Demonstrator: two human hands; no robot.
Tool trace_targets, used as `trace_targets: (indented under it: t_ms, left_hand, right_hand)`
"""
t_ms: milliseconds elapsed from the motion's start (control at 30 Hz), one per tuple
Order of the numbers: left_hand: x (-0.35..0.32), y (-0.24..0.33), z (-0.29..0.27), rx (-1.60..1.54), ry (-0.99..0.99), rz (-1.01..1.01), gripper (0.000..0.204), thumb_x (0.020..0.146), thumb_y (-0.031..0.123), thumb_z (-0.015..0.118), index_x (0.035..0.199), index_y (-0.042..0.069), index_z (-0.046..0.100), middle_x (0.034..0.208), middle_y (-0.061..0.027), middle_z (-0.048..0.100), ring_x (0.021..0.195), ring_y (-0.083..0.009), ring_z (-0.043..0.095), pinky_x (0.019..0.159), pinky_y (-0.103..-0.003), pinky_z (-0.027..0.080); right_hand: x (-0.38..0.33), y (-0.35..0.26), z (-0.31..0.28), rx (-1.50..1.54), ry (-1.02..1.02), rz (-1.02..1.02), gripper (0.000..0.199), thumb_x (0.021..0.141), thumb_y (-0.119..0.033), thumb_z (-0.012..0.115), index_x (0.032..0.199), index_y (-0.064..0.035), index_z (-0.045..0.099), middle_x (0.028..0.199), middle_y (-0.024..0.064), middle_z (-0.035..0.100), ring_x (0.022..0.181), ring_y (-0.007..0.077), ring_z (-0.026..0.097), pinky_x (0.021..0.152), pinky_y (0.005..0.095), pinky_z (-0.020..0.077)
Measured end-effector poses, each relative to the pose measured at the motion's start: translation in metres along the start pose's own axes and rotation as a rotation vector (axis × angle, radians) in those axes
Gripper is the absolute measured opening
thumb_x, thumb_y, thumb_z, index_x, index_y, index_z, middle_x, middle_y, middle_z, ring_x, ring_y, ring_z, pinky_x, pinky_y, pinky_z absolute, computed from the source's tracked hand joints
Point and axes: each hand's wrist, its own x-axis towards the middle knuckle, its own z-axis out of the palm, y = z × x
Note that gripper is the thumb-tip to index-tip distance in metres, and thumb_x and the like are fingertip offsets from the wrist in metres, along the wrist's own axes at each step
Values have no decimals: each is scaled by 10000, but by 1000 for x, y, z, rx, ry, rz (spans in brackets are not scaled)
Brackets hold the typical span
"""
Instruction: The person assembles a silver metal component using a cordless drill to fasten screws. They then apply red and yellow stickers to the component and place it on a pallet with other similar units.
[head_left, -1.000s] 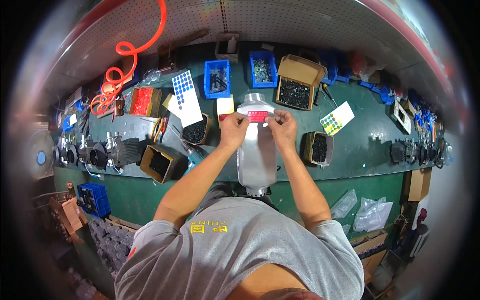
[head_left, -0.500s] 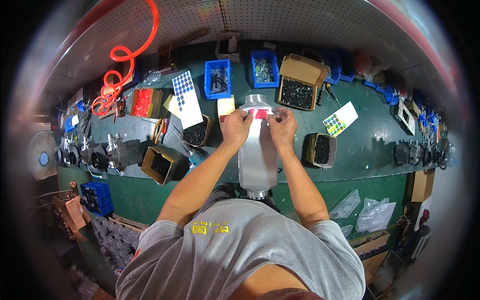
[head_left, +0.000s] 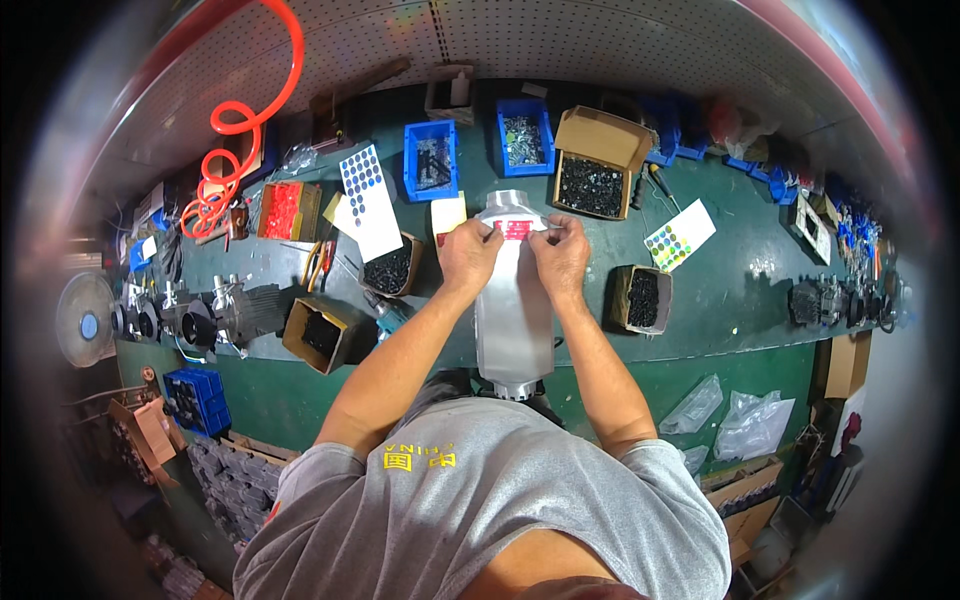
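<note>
Silvery metal housing (head_left: 514,300) is lying on the green bench (head_left: 740,290), long axis running twelve to six. Left hand (head_left: 468,256) and right hand (head_left: 562,253) are each pinching the red label (head_left: 514,229) at its twelve-o'clock end; a white dotted sticker sheet (head_left: 368,200) is lying at ten.

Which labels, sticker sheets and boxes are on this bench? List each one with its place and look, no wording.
Red label: on the silver metal housing, between left hand and right hand.
Dot sticker sheet: white, dark round dots, bench left.
Coloured sticker sheet: white, right of hands.
Open cardboard box: brown, dark small parts, behind hands.
Blue bins: two, at back.
</note>
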Motion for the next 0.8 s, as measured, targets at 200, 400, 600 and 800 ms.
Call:
trace_targets:
  t_ms: [200, 400, 600, 800]
  left_hand:
    - [1, -2, 1, 0, 3, 9, 301, 830, 329, 725, 806, 30, 724, 739, -148, 702, 715, -313, 698, 680, -412, 533]
    - [3, -3, 1, -4, 4, 16, 302, 832, 324, 718, 792, 25, 719, 701, -150, 684, 670, -314, 682, 654, -412, 526]
    - [4, -4, 0, -26, -16, 15, 279, 832, 292, 728, 803, 15, 716, 714, -153, 692, 672, -291, 688, 656, -400, 528]
    - [-1, -5, 3, -117, 63, 76, 256, 837, 260, 733, 827, 6, 718, 733, -151, 701, 669, -271, 684, 660, -384, 529]
  right_hand:
    - [0, -6, -2, -18, -9, 13, 398, 748, -85, 809, 1080, 42, 632, 789, 103, 714, 714, 168, 675, 671, 315, 532]
    - [0, -3, 0, -37, 7, -14, 406, 752, -90, 809, 1088, 46, 628, 788, 105, 715, 711, 175, 678, 665, 319, 534]
    - [-4, -5, -1, 11, -14, -6, 402, 778, -56, 786, 1121, 44, 602, 792, 95, 710, 706, 148, 661, 670, 304, 529]
    - [-6, -3, 4, 152, -5, -111, 389, 790, -20, 762, 1130, 42, 584, 792, 82, 705, 700, 122, 639, 668, 288, 522]
